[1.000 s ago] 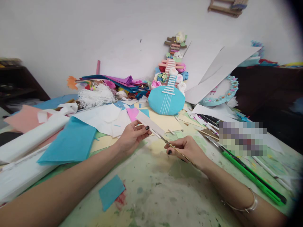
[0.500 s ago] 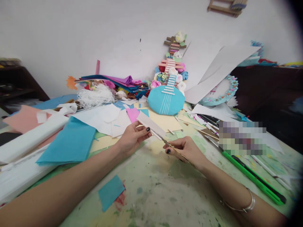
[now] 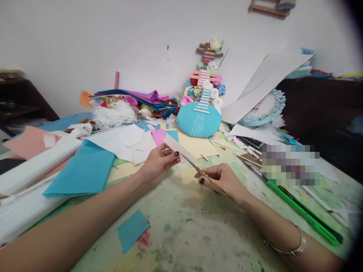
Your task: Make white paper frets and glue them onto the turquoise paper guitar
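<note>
My left hand (image 3: 161, 162) pinches a narrow strip of white paper (image 3: 178, 148) between thumb and fingers, above the table. Closed around the handles of a pair of scissors (image 3: 211, 178) is my right hand (image 3: 224, 181). The scissors' blades lie along the lower right end of the strip, with paper on both sides of them. A small blue paper square (image 3: 133, 229) lies on the table below my left forearm. Beyond my hands, a blue paper lute-shaped craft (image 3: 199, 120) with white strings stands upright.
A green utility knife (image 3: 303, 211) lies right of my right hand, its blade out. Folded blue paper (image 3: 85, 170) and white rolls (image 3: 39, 164) occupy the left side. White string (image 3: 115, 113) is heaped at the back. Paper sheets and scraps cover the far table.
The scissors' blades have moved slightly further up along the paper strip. Both hands stay in nearly the same place.
</note>
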`<state>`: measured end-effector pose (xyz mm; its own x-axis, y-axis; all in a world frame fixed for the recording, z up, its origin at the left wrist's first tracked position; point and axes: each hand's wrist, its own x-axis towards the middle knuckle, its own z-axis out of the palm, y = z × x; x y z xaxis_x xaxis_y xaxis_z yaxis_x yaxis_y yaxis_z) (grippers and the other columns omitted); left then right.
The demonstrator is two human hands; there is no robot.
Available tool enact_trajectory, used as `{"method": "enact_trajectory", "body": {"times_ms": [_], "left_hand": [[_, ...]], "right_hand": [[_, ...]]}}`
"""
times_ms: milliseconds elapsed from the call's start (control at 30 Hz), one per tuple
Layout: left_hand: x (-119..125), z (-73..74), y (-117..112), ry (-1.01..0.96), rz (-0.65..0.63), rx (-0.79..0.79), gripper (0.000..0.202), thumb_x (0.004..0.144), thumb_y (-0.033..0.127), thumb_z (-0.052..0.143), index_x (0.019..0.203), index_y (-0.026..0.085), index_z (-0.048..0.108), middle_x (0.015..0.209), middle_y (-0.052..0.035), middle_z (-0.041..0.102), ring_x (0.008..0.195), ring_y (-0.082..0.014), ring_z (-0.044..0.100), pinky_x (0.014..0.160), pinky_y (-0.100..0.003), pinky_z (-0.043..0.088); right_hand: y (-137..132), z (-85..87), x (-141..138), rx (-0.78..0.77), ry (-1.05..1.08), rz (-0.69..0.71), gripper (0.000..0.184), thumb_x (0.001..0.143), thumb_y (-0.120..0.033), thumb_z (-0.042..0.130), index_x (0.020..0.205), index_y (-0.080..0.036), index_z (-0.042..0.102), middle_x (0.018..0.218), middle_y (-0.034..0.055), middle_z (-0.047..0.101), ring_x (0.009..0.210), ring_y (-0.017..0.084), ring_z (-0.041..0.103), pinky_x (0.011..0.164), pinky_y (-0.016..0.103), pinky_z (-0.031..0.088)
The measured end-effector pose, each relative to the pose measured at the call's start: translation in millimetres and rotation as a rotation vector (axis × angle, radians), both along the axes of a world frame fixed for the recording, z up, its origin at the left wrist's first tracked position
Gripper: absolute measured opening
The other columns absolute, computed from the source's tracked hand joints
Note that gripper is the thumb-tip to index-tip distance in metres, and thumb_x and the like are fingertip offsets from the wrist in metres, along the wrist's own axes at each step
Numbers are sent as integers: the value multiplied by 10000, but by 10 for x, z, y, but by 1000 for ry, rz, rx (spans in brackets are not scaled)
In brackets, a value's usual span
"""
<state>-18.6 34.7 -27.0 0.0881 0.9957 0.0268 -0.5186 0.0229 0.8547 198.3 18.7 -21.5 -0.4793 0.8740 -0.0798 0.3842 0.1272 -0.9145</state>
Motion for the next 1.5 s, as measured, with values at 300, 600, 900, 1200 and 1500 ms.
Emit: {"method": "enact_trajectory", "body": {"times_ms": [300, 600, 900, 1200, 1500], "left_hand": [[21, -6, -25, -13, -6, -14, 333, 604, 119, 811, 858, 115, 596, 718, 2, 656, 621, -75, 609, 662, -197, 514], [21, -32, -21, -26, -9, -21, 309, 630, 97, 793, 865, 111, 593, 736, -7, 672, 643, -83, 631, 689, -205, 530], [25, -16, -47, 20, -68, 3, 316, 660, 98, 773, 920, 108, 593, 753, -17, 669, 637, -83, 622, 672, -202, 520], [18, -50, -46, 25, -70, 4, 299, 668, 101, 767, 911, 117, 595, 760, -14, 662, 649, -84, 615, 678, -209, 510], [49, -48, -56, 69, -87, 19, 295, 670, 123, 766, 893, 117, 573, 720, -13, 649, 608, -86, 596, 655, -220, 476]], "right_hand": [[-15, 16, -9, -7, 14, 12, 493, 695, -551, 668, 820, -79, 736, 547, -24, 303, 513, 70, 207, 459, 229, 123], [-9, 7, -23, -27, 10, 19, 450, 702, -529, 681, 802, -95, 743, 520, -30, 336, 477, 58, 223, 442, 220, 144], [-43, 32, -37, -25, 56, 13, 423, 699, -495, 699, 801, -87, 740, 522, -42, 307, 491, 54, 189, 440, 212, 158], [-37, 43, -46, -14, 34, 15, 392, 705, -480, 694, 787, -101, 749, 522, -38, 337, 480, 53, 225, 446, 215, 163], [-29, -4, -45, -13, 24, -5, 407, 684, -489, 700, 806, -103, 745, 532, -43, 295, 505, 66, 205, 452, 224, 124]]}}
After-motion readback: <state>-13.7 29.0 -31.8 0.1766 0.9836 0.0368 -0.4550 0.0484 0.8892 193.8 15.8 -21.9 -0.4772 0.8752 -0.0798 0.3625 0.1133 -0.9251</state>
